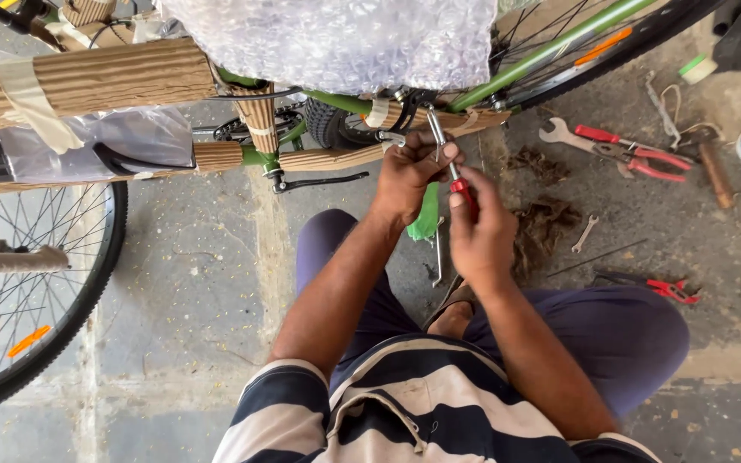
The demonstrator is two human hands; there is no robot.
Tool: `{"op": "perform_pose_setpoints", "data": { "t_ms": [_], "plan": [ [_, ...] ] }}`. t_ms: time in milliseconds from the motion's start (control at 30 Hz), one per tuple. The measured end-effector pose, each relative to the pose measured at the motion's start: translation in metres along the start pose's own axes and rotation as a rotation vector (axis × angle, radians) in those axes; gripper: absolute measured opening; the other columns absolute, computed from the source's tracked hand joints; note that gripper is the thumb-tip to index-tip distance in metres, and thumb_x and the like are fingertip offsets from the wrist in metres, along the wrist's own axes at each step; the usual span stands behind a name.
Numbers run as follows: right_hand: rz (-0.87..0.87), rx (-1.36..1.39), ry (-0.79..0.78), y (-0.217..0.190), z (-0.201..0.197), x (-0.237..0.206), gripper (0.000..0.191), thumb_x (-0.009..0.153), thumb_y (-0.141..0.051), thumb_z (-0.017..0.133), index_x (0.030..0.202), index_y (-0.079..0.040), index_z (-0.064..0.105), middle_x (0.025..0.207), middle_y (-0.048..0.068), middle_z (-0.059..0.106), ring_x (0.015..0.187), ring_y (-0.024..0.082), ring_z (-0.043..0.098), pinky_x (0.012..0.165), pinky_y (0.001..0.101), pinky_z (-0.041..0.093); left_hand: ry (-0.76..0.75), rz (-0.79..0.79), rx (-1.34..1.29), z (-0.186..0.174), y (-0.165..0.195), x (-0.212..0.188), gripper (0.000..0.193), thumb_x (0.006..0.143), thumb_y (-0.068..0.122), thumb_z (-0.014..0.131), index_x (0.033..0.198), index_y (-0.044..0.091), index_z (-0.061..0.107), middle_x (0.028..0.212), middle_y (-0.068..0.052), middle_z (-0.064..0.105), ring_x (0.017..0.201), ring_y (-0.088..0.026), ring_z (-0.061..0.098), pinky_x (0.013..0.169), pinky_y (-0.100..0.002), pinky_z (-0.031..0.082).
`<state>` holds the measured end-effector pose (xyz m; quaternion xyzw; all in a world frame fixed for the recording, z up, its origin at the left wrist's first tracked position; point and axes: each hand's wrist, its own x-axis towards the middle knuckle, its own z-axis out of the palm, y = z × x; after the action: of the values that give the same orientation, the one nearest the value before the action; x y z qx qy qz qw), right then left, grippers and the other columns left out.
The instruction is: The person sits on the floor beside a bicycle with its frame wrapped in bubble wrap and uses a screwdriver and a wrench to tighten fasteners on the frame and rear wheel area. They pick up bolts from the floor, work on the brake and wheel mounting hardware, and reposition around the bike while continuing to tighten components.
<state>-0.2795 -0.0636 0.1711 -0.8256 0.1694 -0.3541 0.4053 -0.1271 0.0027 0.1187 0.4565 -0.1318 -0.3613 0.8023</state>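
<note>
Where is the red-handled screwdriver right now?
The red-handled screwdriver is at upper centre, gripped in the right hand, its tip up by the green bicycle frame.

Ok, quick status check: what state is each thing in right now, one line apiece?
Left hand: steadying the screwdriver shaft.
Right hand: gripping the handle.
Screwdriver: tip up at the frame.
Green bicycle frame: wrapped in cardboard and bubble wrap.
Red pliers: lying on the floor.
Spanner: lying loose.

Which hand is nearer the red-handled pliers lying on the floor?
Right. The right hand, gripping the red-handled screwdriver, sits on the pliers' side with bare floor between them. The left hand is farther away, up at the green bike frame.
</note>
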Motion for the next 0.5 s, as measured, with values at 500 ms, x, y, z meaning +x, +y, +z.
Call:
{"op": "perform_pose_setpoints", "data": {
  "t_ms": [500],
  "plan": [
    [0.605,0.998,-0.087,-0.001,-0.001,0.007,0.039,0.09,-0.001,0.071,0.125,-0.01,0.058,0.099,0.008,0.064,0.068,0.017,0.058,0.053,0.029,0.043,-0.137,-0.001,0.004,-0.009,-0.001,-0.003,0.025,0.097,0.008,0.071,0.121,0.001,0.066,0.1,-0.009,0.074,0.091,-0.016,0.068,0.083,-0.031,0.055]
  ]
}}
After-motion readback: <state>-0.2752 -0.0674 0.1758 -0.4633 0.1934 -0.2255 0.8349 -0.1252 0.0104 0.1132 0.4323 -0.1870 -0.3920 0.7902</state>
